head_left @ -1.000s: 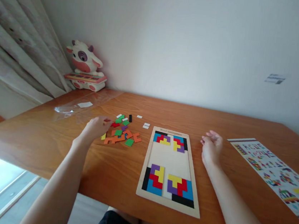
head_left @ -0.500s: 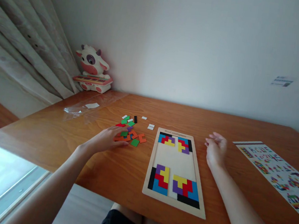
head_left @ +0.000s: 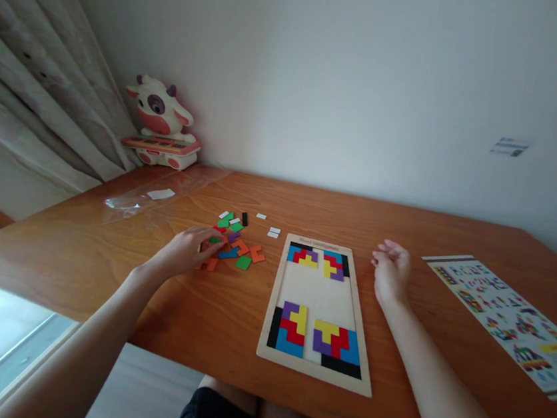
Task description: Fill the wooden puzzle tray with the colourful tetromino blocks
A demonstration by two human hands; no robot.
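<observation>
My left hand [head_left: 188,249] is curled over the left side of a heap of flat coloured puzzle pieces. Thumb and fingers close around a green piece [head_left: 215,240] and orange ones at the fingertips; which of them are gripped is partly hidden. Orange pieces [head_left: 256,254], a green square [head_left: 243,263] and a blue piece [head_left: 228,254] lie beside it. My right hand [head_left: 392,272] rests on the table with loosely curled fingers, no object visible in it. Between the hands lies a wooden puzzle board [head_left: 272,302], its four corners filled with coloured pieces and its middle bare.
White pieces [head_left: 274,233] and a black strip [head_left: 244,218] lie behind the heap. A printed pattern sheet [head_left: 502,315] is at the right. Clear plastic wrapping [head_left: 128,204] and a toy cow keyboard [head_left: 161,145] are at the back left of the wooden table [head_left: 339,206].
My left hand has drawn back a little to the left and its spread fingers have curled in, shifting pieces and uncovering a blue one. The view has shifted slightly; my right hand stays put.
</observation>
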